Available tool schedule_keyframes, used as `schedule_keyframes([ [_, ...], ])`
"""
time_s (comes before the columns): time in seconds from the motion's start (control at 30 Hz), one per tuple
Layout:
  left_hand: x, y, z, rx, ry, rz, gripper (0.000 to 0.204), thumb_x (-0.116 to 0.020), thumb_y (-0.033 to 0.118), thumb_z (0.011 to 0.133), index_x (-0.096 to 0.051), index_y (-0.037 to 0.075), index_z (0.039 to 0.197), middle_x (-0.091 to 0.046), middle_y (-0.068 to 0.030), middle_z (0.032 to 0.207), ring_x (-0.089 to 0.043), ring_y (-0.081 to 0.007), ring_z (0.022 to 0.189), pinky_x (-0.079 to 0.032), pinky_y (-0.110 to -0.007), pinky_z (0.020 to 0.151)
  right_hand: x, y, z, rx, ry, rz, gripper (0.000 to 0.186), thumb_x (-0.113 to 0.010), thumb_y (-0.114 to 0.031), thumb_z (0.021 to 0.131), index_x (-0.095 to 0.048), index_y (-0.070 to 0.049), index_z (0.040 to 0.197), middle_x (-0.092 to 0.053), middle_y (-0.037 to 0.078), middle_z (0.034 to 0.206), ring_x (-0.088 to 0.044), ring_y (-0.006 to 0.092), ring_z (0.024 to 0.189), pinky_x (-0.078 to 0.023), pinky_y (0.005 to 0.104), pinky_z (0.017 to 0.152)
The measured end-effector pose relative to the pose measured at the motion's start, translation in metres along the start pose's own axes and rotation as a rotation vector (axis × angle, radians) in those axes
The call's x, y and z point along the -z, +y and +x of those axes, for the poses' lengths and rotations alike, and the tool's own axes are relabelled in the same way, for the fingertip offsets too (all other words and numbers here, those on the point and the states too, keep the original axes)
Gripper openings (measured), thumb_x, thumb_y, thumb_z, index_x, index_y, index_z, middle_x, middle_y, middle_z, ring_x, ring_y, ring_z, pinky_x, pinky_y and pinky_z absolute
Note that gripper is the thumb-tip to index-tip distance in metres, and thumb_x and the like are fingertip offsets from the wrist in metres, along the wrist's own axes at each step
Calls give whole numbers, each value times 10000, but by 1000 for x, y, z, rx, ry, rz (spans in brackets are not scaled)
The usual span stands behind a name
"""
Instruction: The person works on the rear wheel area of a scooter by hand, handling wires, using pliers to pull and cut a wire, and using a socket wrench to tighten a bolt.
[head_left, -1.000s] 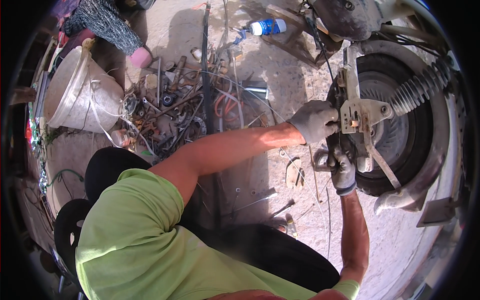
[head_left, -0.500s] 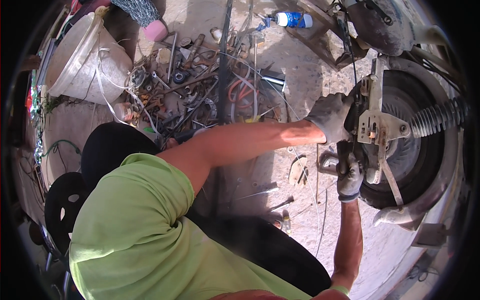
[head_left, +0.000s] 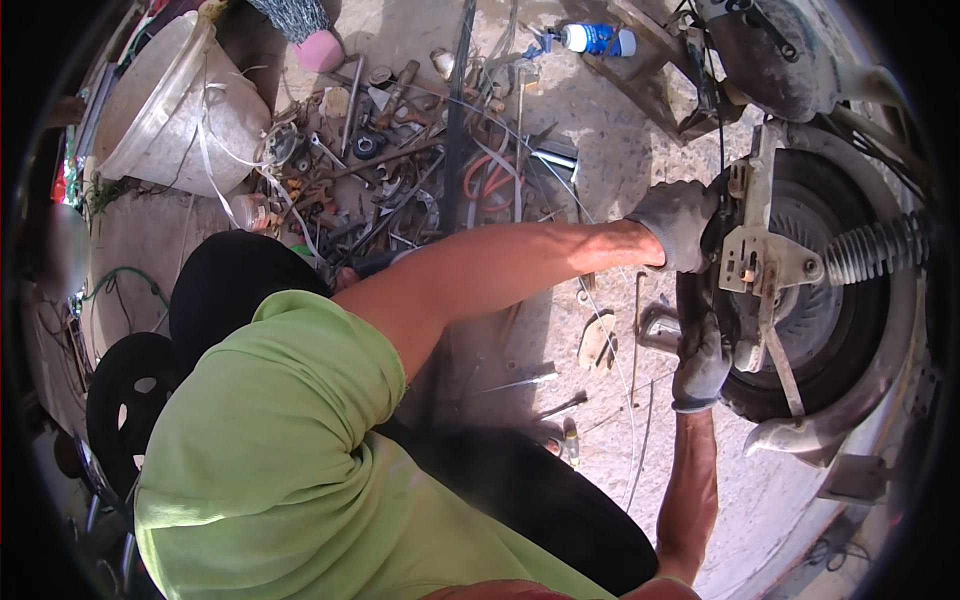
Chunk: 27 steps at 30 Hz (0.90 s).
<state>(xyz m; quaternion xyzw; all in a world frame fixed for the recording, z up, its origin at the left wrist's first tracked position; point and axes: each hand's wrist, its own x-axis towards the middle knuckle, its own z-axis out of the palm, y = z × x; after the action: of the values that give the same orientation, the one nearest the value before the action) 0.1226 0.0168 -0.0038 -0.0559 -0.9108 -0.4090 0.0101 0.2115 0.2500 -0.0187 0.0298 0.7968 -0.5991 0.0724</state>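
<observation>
My left hand (head_left: 672, 222), in a grey glove, curls at the left edge of a wheel (head_left: 850, 335), beside a black cable (head_left: 721, 140) and a metal bracket (head_left: 752, 258). What its fingers grip is hidden. My gloved right hand (head_left: 702, 362) is closed lower down, against the wheel's left side, around a dark part I cannot make out. A coil spring (head_left: 870, 245) runs right from the bracket, and a flat metal bar (head_left: 782, 365) hangs below it. A metal piece (head_left: 662, 330) lies just left of my right hand.
Rusty tools and parts (head_left: 380, 175) lie piled on the concrete floor (head_left: 600, 420) beside a white bucket (head_left: 170, 120). A blue-and-white bottle (head_left: 600, 40), a steel frame (head_left: 655, 95) and a pink-and-grey object (head_left: 318, 50) are farther up. Long cords cross the floor.
The view has shifted, putting the wheel farther right and down. My left hand has moved up along the wheel's edge relative to the bracket; my right hand stays low beside the wheel.
</observation>
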Motion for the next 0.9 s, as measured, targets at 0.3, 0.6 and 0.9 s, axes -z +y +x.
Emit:
schedule_keyframes([
  [0.3, 3, 4, -9, 42, 65, -74, 942, -869, 335, 616, -483, 46, 1426, -581, -218, 1226, -628, -373, 1111, -538, -447, 931, 11, 13, 4, 87, -48, -166, 195, -583, -70, 990, -681, 21, 1134, -540, -12, 706, -451, 70, 523, -395, 260, 468],
  [0.6, 13, -1, -11, -103, 78, -77, 1079, -876, 266, 620, -352, 13, 1529, -461, -272, 1378, -593, -430, 1150, -526, -469, 954, -10, -3, 9, 136, -43, -219, 234, -558, -91, 1000, -628, 29, 1188, -691, 62, 880, -617, 131, 650, -478, 307, 562],
  [0.9, 0, -8, -6, -210, 223, 14, 933, -838, 347, 650, -484, -62, 1410, -564, -256, 1230, -625, -407, 1024, -533, -479, 889, -23, 3, 31, 349, 103, -322, 279, -459, -177, 1048, -656, 11, 1108, -600, -2, 783, -501, 75, 613, -402, 213, 570],
])
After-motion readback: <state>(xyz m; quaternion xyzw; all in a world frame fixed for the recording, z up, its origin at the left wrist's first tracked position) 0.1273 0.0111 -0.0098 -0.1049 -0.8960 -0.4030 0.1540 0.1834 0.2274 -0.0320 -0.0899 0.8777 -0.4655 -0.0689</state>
